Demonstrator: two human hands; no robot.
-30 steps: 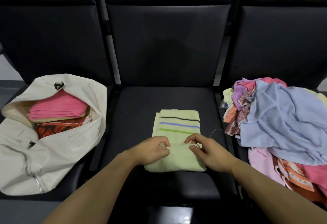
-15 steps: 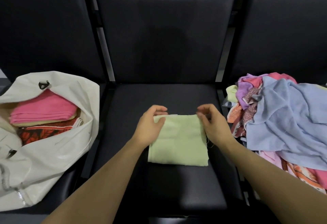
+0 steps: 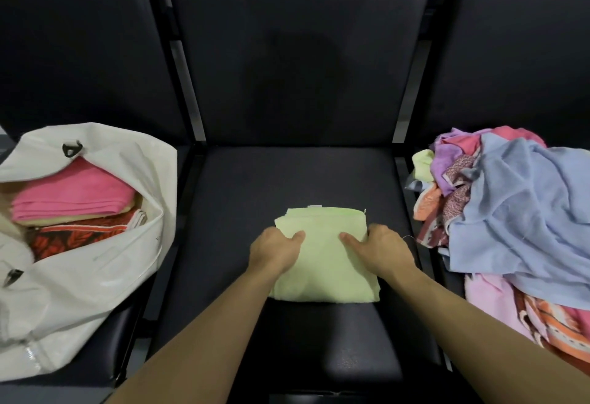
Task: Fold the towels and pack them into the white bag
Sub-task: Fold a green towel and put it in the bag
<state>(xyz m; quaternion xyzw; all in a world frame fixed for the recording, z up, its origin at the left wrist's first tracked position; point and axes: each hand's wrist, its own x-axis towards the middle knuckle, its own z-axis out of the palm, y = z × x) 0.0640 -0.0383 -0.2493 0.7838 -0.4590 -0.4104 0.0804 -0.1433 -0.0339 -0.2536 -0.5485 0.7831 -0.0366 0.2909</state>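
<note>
The folded light-green towel [image 3: 322, 260] lies flat on the middle seat [image 3: 287, 180] of a row of three dark padded chairs, toward the seat's front half. A small white label shows at its far edge.

The left hand [image 3: 275, 252] grips the towel's left edge: the thumb lies on the top surface and the fingers curl around and under the side. The right hand [image 3: 381, 252] grips the right edge in mirror fashion, thumb on top and fingers wrapped around the side. Both forearms extend from the bottom of the view toward the towel.

The white bag [image 3: 105, 244] rests on the left seat, well apart from the towel, with its mouth open. Inside it, a folded pink towel [image 3: 73, 192] sits on top of a pale yellow layer and a red patterned cloth [image 3: 79, 237].

On the right seat, an unfolded pile of towels [image 3: 498, 212] lies heaped, with a large light-blue towel [image 3: 526, 221] draped over purple, pink, orange and patterned pieces.
</note>
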